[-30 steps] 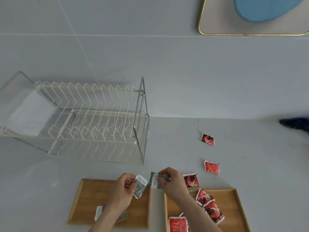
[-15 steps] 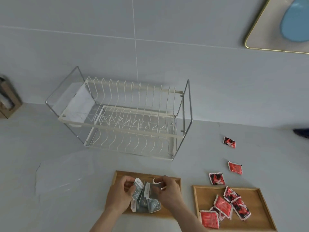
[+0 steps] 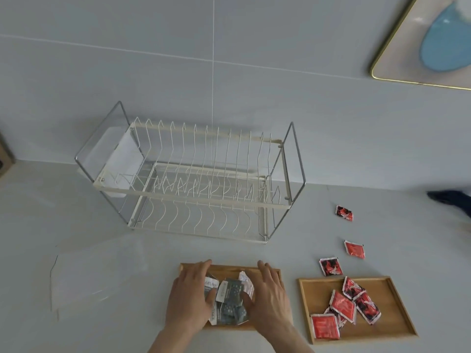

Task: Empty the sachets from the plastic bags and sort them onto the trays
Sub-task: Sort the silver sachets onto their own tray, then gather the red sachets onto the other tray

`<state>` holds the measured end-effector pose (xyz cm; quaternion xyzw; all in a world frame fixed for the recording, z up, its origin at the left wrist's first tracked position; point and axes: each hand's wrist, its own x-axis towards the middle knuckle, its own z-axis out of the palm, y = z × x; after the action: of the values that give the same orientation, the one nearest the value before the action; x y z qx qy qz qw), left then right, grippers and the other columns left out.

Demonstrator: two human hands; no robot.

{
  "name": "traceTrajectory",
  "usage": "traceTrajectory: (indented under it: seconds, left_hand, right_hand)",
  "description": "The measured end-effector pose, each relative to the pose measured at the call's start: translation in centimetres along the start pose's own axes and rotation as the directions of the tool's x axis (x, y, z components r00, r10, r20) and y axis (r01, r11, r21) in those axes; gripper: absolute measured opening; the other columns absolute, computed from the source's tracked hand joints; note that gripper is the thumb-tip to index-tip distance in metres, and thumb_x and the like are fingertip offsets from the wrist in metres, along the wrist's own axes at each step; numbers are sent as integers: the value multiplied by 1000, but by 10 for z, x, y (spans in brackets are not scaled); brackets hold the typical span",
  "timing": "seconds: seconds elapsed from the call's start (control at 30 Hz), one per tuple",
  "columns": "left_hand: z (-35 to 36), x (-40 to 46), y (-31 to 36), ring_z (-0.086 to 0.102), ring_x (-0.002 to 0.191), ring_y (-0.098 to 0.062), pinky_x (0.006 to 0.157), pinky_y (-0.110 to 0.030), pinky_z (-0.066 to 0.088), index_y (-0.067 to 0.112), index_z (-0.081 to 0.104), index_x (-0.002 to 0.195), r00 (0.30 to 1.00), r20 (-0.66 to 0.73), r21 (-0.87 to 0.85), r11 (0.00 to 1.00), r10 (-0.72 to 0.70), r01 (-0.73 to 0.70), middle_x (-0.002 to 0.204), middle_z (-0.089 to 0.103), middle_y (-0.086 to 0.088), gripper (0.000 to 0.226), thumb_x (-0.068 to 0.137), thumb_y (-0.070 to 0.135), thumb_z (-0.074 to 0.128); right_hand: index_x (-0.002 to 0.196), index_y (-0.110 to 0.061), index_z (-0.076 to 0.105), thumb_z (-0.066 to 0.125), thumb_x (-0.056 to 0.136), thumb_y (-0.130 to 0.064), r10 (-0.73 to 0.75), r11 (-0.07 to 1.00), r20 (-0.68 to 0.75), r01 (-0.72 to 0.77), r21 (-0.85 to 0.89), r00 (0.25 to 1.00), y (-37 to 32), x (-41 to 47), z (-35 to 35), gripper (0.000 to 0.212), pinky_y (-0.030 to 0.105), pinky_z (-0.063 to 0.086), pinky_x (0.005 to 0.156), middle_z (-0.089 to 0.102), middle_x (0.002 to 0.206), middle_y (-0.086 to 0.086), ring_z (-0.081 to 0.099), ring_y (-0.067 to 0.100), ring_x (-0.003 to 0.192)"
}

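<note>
Both hands sit on the left wooden tray [image 3: 265, 272], cupping a small heap of grey sachets [image 3: 230, 296] between them. The left hand [image 3: 190, 299] lies flat with fingers spread, its thumb touching the heap's left edge; the right hand [image 3: 271, 296] mirrors it on the right. Neither grip is closed around anything: both are open and only press in against the heap from the sides.

The red sachets are split. A handful already lie on the right wooden tray [image 3: 397, 317], while three loose ones remain on the bare table [image 3: 76, 212]: one red sachet [image 3: 330, 266] just beyond the far edge of that tray, a second [image 3: 354, 249] a little farther and to the right, and a third [image 3: 344, 213] farther still, towards the wall.

All three lie to the right of and beyond the hands, so the right hand is clearly the nearer, and the nearest stray looks like its likely next target. A clear plastic bag [image 3: 99, 273] lies flat and apparently empty on the table to the left, in front of the dish rack [image 3: 193, 182]
</note>
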<state>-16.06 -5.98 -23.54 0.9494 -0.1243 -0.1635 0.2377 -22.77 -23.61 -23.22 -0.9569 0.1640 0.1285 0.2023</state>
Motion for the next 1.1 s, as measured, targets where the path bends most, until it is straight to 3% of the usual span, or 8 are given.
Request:
traceTrajectory:
  seconds: [0.13, 0.23, 0.33, 0.5, 0.77, 1.1]
  left_hand:
    - [-4, 11, 19, 18, 152, -16, 125, -35, 14, 35, 17, 155, 994, 7, 77, 991, 106, -106, 164, 20, 9, 69, 96, 52, 47]
    - [-3, 18, 45, 3, 155, -16, 123, -35, -3, 35, 8, 156, 982, 31, 160, 969, 184, -187, 167, 6, 9, 73, 96, 56, 43]
    - [5, 24, 72, -2, 155, -16, 122, -36, -7, 35, 4, 156, 969, 76, 196, 949, 235, -246, 168, 1, 9, 75, 96, 55, 44]
    - [33, 35, 126, 4, 154, -17, 124, -35, -2, 35, 5, 156, 942, 127, 189, 925, 310, -330, 167, 8, 9, 76, 95, 53, 47]
    - [93, 64, 229, 14, 152, -14, 126, -36, 8, 34, 13, 155, 905, 217, 151, 904, 365, -400, 165, 19, 10, 68, 98, 47, 47]
    - [152, 97, 290, 44, 135, -12, 117, -33, 31, 36, 38, 144, 915, 281, 208, 912, 291, -354, 144, 49, 14, 54, 95, 36, 60]
  right_hand:
    - [156, -32, 30, 50, 93, -55, 10, 998, -46, -13, -54, 999, 15, 4, -10, 69, 46, 17, 126, 11, 170, 8, 6, 29, 158]
    - [159, -34, 16, 42, 94, -62, 32, 997, -41, -35, -68, 999, 32, 7, -20, 76, 46, 10, 127, 1, 171, 6, -2, 27, 158]
    - [159, -36, 11, 39, 93, -66, 57, 996, -48, -60, -60, 997, 53, 12, -31, 78, 44, 7, 127, -3, 171, 4, -4, 25, 158]
    - [160, -35, 9, 40, 96, -61, 125, 992, -37, -125, -10, 992, 101, 18, -61, 76, 42, 3, 127, -5, 171, 3, -5, 24, 158]
    - [157, -31, 23, 47, 101, -46, 250, 966, -68, -245, 79, 966, 213, 31, -104, 63, 40, 20, 126, 13, 170, 1, 11, 24, 157]
    - [151, -31, 39, 53, 102, -21, 212, 975, -72, -207, 76, 974, 298, 79, -121, 52, 36, 34, 120, 29, 166, -3, 26, 22, 153]
